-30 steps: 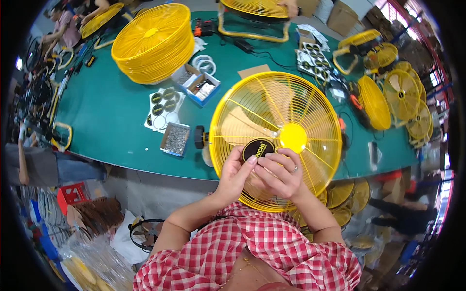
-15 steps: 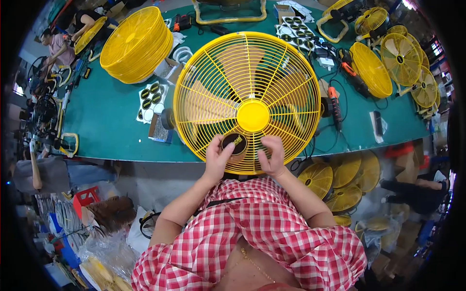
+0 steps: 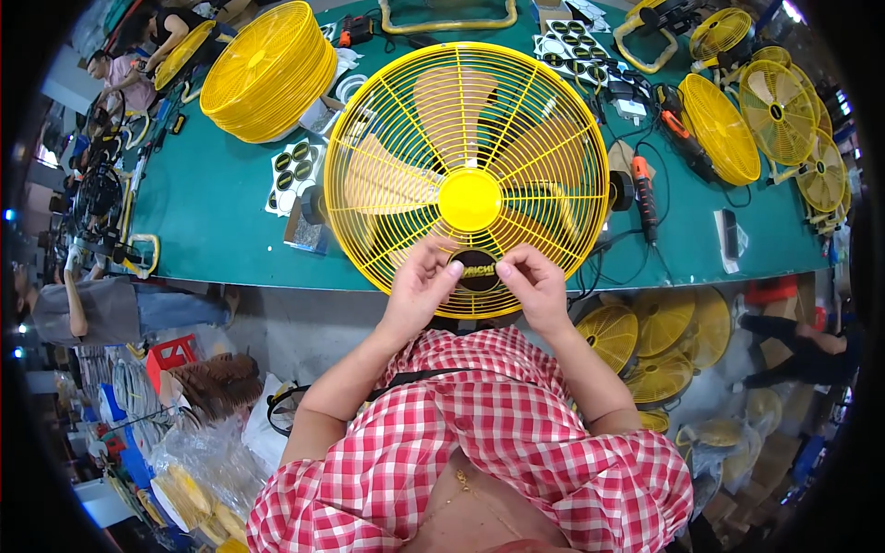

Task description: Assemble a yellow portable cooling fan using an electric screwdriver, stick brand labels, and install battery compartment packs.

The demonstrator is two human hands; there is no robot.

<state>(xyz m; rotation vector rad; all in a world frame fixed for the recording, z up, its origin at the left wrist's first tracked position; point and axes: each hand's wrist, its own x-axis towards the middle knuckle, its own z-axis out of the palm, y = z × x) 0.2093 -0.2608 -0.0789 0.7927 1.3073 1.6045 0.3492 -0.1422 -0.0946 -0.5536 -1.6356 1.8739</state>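
Observation:
A round black sticker with yellow lettering is pinched at its two sides, above the lower part of a yellow fan guard. My left hand grips its left edge between thumb and fingers. On the opposite edge, my right hand closes with thumb and fingertip. The large fan lies on the table before me, its wire guard facing up. A plain yellow disc forms the guard's centre, just beyond my hands. Tan blades show through the wires.
On the green table stand a stack of yellow guards and sheets of round stickers. An orange-handled screwdriver with a cable lies right of the fan. More fans stand at far right. Co-workers are at left.
The sticker has turned so its lettering runs level. My right hand has come in from the side and taken hold of its right edge. The view has shifted slightly.

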